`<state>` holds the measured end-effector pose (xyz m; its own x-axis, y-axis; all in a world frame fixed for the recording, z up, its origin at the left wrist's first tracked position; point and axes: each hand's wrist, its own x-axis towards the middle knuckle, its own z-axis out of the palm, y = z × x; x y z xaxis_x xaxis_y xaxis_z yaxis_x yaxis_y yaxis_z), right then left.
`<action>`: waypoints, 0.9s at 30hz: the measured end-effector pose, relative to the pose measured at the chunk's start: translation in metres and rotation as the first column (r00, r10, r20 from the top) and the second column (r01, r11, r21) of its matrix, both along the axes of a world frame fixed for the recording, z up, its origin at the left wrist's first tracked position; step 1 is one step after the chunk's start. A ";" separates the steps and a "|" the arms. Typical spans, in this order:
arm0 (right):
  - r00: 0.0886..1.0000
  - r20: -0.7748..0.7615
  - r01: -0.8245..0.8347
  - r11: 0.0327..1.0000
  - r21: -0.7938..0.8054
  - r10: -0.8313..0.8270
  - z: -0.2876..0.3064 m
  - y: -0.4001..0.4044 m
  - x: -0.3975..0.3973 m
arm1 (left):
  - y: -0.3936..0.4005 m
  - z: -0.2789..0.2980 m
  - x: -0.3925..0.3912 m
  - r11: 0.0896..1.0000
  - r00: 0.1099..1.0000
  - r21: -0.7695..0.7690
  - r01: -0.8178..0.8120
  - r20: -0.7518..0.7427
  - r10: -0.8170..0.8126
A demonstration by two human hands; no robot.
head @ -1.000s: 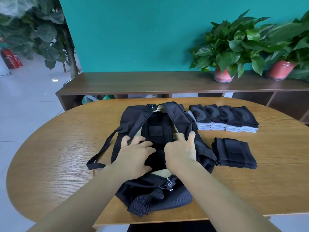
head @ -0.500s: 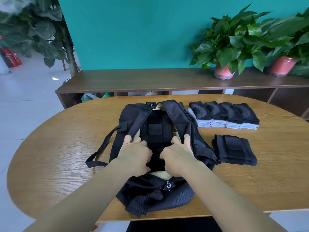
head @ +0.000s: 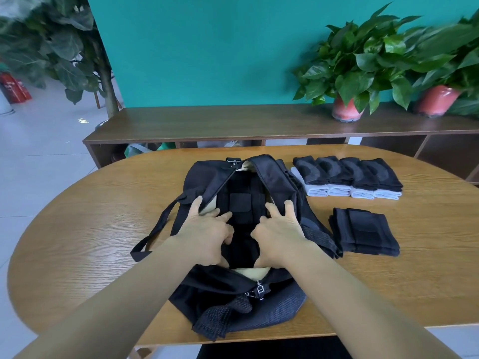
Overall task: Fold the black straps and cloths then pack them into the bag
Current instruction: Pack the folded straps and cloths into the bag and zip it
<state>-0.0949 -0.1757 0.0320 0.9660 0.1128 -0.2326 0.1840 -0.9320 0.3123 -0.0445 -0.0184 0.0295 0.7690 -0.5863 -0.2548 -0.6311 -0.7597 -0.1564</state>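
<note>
I am looking down at both of my hands working inside the open mouth of the black bag point(head: 207, 177), which is lying flat on the wooden table point(head: 77, 242). My left hand point(head: 207, 234) is resting palm down on the folded black straps point(head: 239, 207) packed inside, fingers spread and fairly straight, thumb reaching out to the bag's left zipper edge; it is pressing rather than gripping. My right hand point(head: 278, 235) is lying just beside it, fingers loosely spread over the same packed bundle, index and middle fingers reaching up toward the right rim of the opening. Whether the lower fingers of either hand are curling under the fabric, I cannot tell.

The two hands are sitting close together, not quite touching. Below my wrists, the bag's zipper pulls point(head: 259, 291) and mesh front are lying toward me. Out to the left of my left hand, the shoulder strap point(head: 155, 229) is looping across the table.

Right of my right hand, a folded black stack point(head: 365, 231) is waiting on the table, apart from the bag. Beyond it, a row of four folded black-and-white cloths point(head: 347, 177) is lying side by side, touching one another.
</note>
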 end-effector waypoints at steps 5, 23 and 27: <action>1.000 -0.028 0.004 1.000 0.004 -0.004 -0.005 0.000 0.009 | 0.003 -0.005 0.004 1.000 0.999 0.004 -0.023 -0.036 0.023; 0.990 0.140 -0.053 0.967 0.248 0.018 0.004 -0.020 0.016 | -0.004 0.010 0.012 0.974 0.989 -0.179 -0.140 -0.062 0.131; 0.955 0.295 -0.126 0.925 0.360 0.015 0.010 -0.022 -0.006 | -0.005 0.020 0.002 0.901 0.980 -0.391 -0.189 -0.020 0.197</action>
